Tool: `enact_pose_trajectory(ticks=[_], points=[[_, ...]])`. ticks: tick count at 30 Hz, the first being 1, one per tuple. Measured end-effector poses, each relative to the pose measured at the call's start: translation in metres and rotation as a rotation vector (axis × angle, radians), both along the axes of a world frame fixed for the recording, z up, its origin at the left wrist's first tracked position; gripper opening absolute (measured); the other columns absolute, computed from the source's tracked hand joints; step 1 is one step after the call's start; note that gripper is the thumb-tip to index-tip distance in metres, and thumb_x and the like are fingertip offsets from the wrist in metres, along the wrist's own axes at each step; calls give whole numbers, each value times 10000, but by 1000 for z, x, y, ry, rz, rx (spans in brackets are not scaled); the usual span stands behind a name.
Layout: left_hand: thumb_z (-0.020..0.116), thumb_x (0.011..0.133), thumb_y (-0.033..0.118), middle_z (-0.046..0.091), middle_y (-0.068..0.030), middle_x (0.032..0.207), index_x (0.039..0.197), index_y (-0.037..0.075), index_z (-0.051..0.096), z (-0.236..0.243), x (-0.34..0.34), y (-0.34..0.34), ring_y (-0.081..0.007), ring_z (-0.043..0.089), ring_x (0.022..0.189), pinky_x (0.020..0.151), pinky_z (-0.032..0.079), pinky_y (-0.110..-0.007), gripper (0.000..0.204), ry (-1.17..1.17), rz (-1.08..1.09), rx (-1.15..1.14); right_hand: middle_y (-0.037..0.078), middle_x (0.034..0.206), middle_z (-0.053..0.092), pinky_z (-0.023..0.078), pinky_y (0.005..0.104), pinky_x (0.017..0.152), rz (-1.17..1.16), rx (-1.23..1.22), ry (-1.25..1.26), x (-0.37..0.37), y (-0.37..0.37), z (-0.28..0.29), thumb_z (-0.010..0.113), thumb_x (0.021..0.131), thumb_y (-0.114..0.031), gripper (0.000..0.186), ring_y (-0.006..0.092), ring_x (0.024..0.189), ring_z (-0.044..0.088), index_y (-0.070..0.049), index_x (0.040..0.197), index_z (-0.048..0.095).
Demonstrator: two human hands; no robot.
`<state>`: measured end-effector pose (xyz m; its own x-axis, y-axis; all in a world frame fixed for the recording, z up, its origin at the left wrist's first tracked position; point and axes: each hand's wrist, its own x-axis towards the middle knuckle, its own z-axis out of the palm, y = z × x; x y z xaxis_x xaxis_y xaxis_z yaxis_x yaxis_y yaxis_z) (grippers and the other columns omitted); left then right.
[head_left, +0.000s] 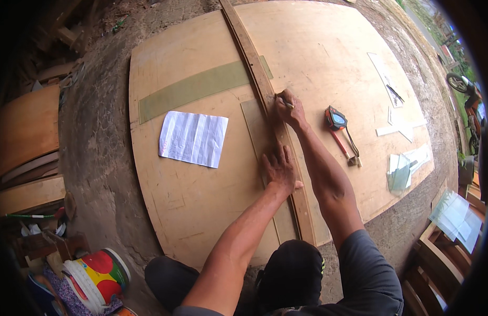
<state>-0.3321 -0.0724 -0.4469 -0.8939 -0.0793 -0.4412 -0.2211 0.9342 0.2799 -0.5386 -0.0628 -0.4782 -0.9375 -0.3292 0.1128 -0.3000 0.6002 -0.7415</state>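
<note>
A long wooden straightedge runs from the far edge of a plywood board toward me. My left hand presses down on it with the fingers spread. Farther up, my right hand is closed around a slim pen-like tool, held against the straightedge's right side; its tip is hidden. Partly under the straightedge lies a clear glass sheet. A greenish glass strip crosses beneath the wood farther away. Left of my hands rests a creased sheet of paper with handwriting.
Right of my forearm are a tape measure and a red-handled tool. Glass offcuts and white pieces lie near the board's right edge. A colourful bucket stands lower left, and glass panes rest on timber at lower right.
</note>
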Motion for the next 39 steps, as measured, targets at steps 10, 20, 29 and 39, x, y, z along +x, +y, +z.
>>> enact_pose_trajectory(ticks=[10,20,29,39], points=[[911,604,617,91,-280,1683,1612,-39,115,-2,1,0,-498,273,1494,1236,136,-651,1442,34,19,25,235,950,716,540,495,821,31,29,18,-14,-1,-2,564,881,-224,217,431,941,692,-52,971,663],[909,590,632,103,-279,1680,1606,-43,130,2,0,1,-493,299,1486,1229,183,-646,1447,47,14,-8,206,980,738,548,454,838,39,111,-66,-15,0,1,553,883,-215,237,388,955,709,-72,995,705],[902,595,645,117,-288,1674,1601,-47,141,-2,-2,1,-471,318,1486,1222,202,-648,1438,43,-14,-40,203,973,724,541,456,829,77,69,-11,-17,0,-5,567,882,-213,220,392,954,698,-72,1010,678],[880,626,659,136,-281,1671,1599,-42,152,-2,1,-1,-465,309,1491,1209,253,-622,1403,63,-60,-85,231,978,699,531,491,818,87,64,-47,-16,1,-1,591,878,-219,197,421,974,675,-70,992,650]])
